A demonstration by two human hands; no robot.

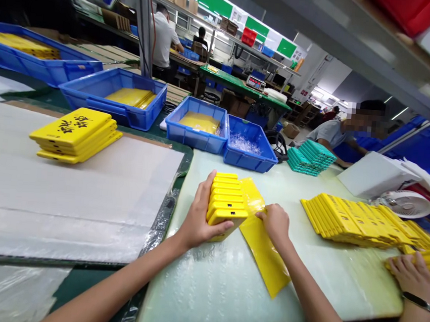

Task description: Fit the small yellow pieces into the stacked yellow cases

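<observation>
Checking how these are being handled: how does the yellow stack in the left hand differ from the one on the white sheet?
The held stack, gripped by the left hand, stands tilted on edge; the sheet stack lies flat and untouched on the white sheet. The held stack shows edges with small black marks; the sheet stack shows a top face with large black brush lettering. The held stack appears to have more layers than the sheet stack. Both are stacks of flat, rectangular yellow items.
</observation>
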